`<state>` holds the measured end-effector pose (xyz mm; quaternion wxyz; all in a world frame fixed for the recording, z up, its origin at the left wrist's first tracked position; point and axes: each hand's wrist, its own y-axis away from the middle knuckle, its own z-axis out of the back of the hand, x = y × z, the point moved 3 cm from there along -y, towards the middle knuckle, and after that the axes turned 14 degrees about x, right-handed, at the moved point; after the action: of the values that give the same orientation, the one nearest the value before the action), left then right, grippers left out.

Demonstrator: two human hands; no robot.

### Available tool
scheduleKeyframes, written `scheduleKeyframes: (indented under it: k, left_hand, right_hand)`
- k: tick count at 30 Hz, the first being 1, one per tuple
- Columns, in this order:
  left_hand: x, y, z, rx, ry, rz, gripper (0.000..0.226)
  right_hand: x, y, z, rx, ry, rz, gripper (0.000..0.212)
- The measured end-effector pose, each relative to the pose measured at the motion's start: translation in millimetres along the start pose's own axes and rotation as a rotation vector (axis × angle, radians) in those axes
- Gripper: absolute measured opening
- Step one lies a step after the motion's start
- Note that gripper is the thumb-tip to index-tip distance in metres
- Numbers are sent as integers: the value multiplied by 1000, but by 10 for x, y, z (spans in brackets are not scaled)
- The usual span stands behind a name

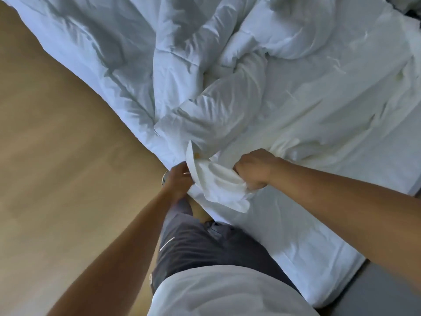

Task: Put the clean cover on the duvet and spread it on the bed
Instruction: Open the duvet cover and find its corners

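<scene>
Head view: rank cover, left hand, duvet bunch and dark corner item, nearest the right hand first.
1. cover, gripped in the right hand.
2. left hand, just to its left.
3. duvet bunch, farther up, centre.
4. dark item, far top-right corner.

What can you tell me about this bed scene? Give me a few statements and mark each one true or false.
1. The right hand grips a bunch of the white cover. True.
2. The left hand hangs idle, away from the fabric. False: it holds the cover's edge, close to the right hand.
3. The duvet lies crumpled on the bed. True.
4. The floor is dark carpet. False: it is light wood.
</scene>
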<state>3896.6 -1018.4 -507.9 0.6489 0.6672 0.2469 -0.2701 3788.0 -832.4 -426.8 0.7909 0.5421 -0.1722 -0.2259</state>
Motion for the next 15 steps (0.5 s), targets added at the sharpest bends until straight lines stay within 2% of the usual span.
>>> scheduleKeyframes:
  k: [1,2,3,4,5,7,9,12,14,15]
  left_hand:
    - [13,2,294,-83,214,61,27]
    - [3,5,507,-90,412,143,29]
    - [-53,-40,637,-30,491,188,45]
    - [-183,-96,658,67,456,238,60]
    - [-346,-158,596,176,393,259,65]
    - [-668,-289,307,331,297,260,52]
    - [-953,-378,-64,402,215,248,33]
    - [-1280,-388,-649,600,226,182,19]
    - [-1399,-312,-987,722,194,164,22]
    - [-1429,-303,-1101,713,126,167,26]
  right_hand:
    - [41,-9,-22,-11,11,-10,16]
    - [84,-9,-42,-19,15,-25,14]
    - [123,0,-61,-23,18,-43,14]
    - [154,17,-80,-21,14,-64,15]
    - [178,42,-99,-16,-2,-84,18]
    - [209,95,-138,-23,-59,-114,25]
    - [224,159,-180,-45,-113,-142,27]
    - [257,265,-265,-224,-143,-212,22]
    - [286,382,-323,-361,-141,-294,14]
    - [293,448,-364,-432,-158,-326,15]
